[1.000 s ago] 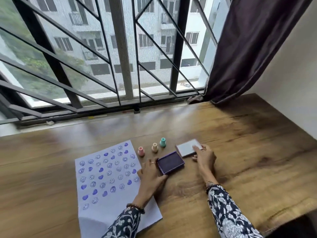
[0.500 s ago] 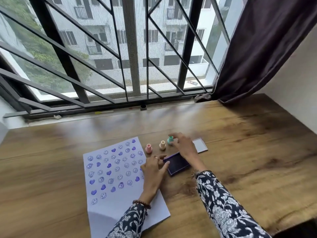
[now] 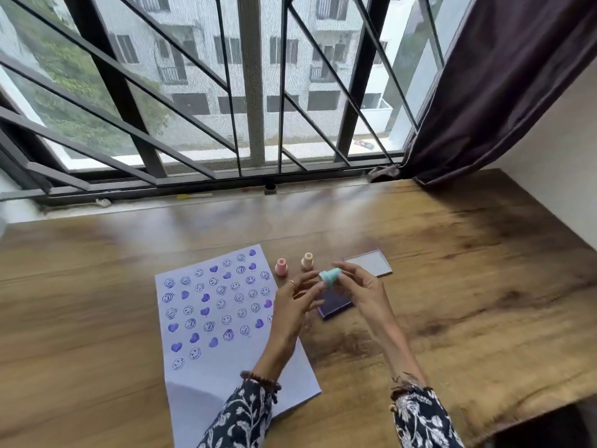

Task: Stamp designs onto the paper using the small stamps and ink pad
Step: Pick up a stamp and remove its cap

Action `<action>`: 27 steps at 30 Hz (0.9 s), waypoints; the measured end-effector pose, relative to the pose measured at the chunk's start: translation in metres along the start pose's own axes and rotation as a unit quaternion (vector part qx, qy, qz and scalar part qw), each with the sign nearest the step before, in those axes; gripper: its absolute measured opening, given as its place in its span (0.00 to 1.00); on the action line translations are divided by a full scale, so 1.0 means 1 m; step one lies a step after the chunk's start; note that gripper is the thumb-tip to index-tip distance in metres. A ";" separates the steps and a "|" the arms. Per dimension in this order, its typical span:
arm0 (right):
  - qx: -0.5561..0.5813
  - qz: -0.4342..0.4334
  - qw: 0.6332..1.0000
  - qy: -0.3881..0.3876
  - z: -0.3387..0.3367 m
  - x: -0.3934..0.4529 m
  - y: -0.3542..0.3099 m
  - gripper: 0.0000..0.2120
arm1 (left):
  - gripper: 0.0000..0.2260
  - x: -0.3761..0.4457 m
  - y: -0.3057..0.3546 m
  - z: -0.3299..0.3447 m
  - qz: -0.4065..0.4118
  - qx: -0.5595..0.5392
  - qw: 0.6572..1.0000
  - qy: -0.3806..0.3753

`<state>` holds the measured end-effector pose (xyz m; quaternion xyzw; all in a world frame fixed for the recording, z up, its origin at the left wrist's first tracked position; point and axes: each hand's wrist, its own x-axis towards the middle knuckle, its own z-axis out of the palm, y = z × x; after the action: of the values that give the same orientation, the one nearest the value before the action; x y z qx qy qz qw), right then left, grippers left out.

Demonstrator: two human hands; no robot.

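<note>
A white paper (image 3: 223, 321) lies on the wooden table, covered with several purple hearts and smiley prints. My right hand (image 3: 358, 291) holds a small teal stamp (image 3: 330, 275) in its fingertips, lifted above the purple ink pad (image 3: 334, 305). My left hand (image 3: 295, 300) hovers beside it with fingers spread, its fingertips close to the teal stamp. A pink stamp (image 3: 281, 266) and a peach stamp (image 3: 307, 260) stand upright behind the hands. The ink pad's lid (image 3: 371, 263) lies flat to the right.
The wooden table (image 3: 468, 286) runs to a barred window (image 3: 252, 92) at the back. A dark curtain (image 3: 500, 76) hangs at the right, next to a white wall. The table's front edge drops off at the lower right.
My right hand went from the lid to the teal stamp, took it and lifted it over the ink pad. My left hand rose off the table toward the stamp.
</note>
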<state>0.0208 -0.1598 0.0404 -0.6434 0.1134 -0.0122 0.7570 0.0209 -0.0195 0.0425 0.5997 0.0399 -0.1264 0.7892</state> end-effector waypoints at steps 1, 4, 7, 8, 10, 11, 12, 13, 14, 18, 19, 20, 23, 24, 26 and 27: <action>0.000 0.002 1.000 -0.001 0.000 -0.004 0.001 0.10 | 0.08 -0.001 0.000 0.000 0.000 0.004 1.000 -0.003; 0.008 0.005 1.000 -0.004 0.000 -0.011 0.003 0.11 | 0.08 -0.002 -0.002 0.000 0.011 0.035 0.999 0.014; 0.020 0.005 1.000 0.006 0.005 -0.016 0.005 0.09 | 0.08 -0.003 -0.002 0.001 0.030 0.085 0.995 0.048; 0.028 0.008 0.999 0.015 0.007 -0.017 0.005 0.08 | 0.09 -0.004 -0.001 0.001 0.039 0.097 0.993 0.050; 0.066 0.022 0.997 0.035 0.010 -0.018 0.006 0.08 | 0.09 -0.004 -0.001 0.001 0.055 0.110 0.992 0.031; 0.101 0.037 0.993 0.043 0.012 -0.018 0.006 0.09 | 0.10 -0.004 -0.001 0.001 0.058 0.118 0.991 0.023; 0.147 0.058 0.986 0.051 0.012 -0.019 0.006 0.10 | 0.10 -0.004 0.000 -0.001 0.061 0.131 0.989 0.023; 0.193 0.076 0.977 0.055 0.012 -0.019 0.005 0.10 | 0.10 -0.003 0.000 -0.004 0.069 0.152 0.985 0.032; 0.233 0.090 0.967 0.056 0.012 -0.020 0.005 0.11 | 0.10 -0.002 -0.001 -0.008 0.083 0.185 0.978 0.044; 0.322 0.120 0.938 0.053 0.011 -0.024 0.005 0.14 | 0.09 0.002 -0.009 -0.025 0.138 0.372 0.916 0.064; 0.330 0.126 0.934 0.055 0.011 -0.025 0.006 0.13 | 0.09 0.003 -0.012 -0.027 0.145 0.414 0.896 0.067; 0.334 0.132 0.931 0.058 0.011 -0.025 0.006 0.13 | 0.09 0.004 -0.015 -0.029 0.152 0.451 0.877 0.070; 0.335 0.142 0.930 0.058 0.010 -0.027 0.011 0.11 | 0.07 0.005 -0.022 -0.029 0.155 0.517 0.839 0.065; 0.332 0.141 0.931 0.057 0.008 -0.027 0.013 0.10 | 0.08 0.005 -0.023 -0.029 0.148 0.531 0.832 0.063; 0.321 0.136 0.935 0.065 0.004 -0.028 0.015 0.09 | 0.09 0.005 -0.026 -0.029 0.138 0.547 0.823 0.065; 0.310 0.132 0.939 0.074 0.002 -0.028 0.016 0.09 | 0.10 0.005 -0.027 -0.030 0.137 0.549 0.822 0.067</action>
<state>-0.0086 -0.1501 0.0293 -0.3536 0.2434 0.0060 0.9032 0.0216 0.0020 0.0074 0.9401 -0.0660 0.0219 0.3338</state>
